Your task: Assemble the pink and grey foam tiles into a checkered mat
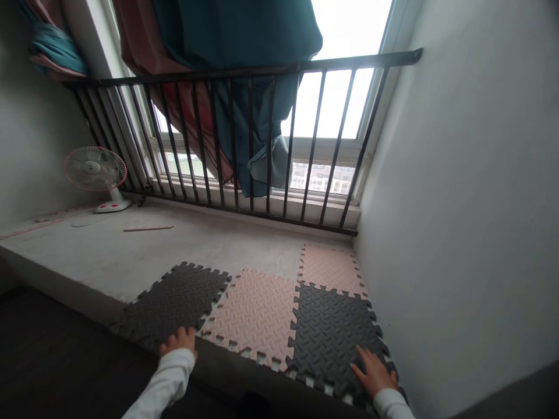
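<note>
Interlocking foam mat tiles lie on a raised concrete ledge. My left hand (178, 341) rests on the near edge of a loose dark grey tile (172, 302), its fingers curled over the rim. Flat and open, my right hand (373, 372) presses on another dark grey tile (334, 334) by the right wall. Between them sits a pink tile (257, 311), joined to the right dark tile. A second pink tile (327, 267) lies behind that one. Both my sleeves are white.
A black metal railing (244, 73) runs across the window, with teal and red fabric (236, 35) hanging over it. A small pink-rimmed fan (96, 173) stands at the far left. A thin stick (148, 228) lies on the bare concrete ledge (109, 250). A white wall (471, 203) closes the right side.
</note>
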Demonstrator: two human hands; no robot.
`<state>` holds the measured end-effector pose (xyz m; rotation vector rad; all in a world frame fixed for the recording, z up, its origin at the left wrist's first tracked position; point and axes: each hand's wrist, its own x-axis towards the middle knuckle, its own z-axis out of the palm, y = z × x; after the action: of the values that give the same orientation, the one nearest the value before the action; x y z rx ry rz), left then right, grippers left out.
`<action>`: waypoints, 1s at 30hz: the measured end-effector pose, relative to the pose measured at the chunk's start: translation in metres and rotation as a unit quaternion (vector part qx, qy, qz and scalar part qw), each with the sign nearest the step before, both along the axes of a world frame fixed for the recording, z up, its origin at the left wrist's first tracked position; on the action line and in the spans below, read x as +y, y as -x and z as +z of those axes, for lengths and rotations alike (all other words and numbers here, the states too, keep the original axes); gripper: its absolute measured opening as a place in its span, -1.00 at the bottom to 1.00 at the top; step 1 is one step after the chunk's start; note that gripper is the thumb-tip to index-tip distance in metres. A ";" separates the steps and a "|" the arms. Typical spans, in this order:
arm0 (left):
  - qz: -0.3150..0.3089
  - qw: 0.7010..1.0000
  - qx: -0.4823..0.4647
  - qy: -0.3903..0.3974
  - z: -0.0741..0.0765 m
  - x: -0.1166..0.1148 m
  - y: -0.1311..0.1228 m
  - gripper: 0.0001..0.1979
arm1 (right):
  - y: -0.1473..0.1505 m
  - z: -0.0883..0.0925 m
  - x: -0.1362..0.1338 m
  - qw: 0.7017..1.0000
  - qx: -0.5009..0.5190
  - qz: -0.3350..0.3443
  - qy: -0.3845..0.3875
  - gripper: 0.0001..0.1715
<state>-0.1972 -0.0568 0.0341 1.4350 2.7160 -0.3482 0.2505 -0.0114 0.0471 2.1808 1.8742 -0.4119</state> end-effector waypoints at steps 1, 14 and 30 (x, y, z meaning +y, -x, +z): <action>0.006 1.000 0.007 0.013 -0.008 -0.008 0.009 -0.57 | 0.001 0.002 0.000 1.000 0.002 0.004 -0.005 -0.40; -0.040 0.990 -0.066 -0.118 0.013 0.063 0.053 -0.63 | 0.022 -0.003 0.055 0.999 -0.044 -0.028 0.006 -0.26; -0.190 0.943 -0.238 -0.131 -0.001 0.250 -0.178 -0.67 | 0.009 -0.025 0.172 0.990 -0.064 0.007 0.122 0.67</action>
<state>-0.0194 0.1929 0.0336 1.8224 2.1516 0.3286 0.2416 0.1607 0.0219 1.9838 1.6749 -0.4605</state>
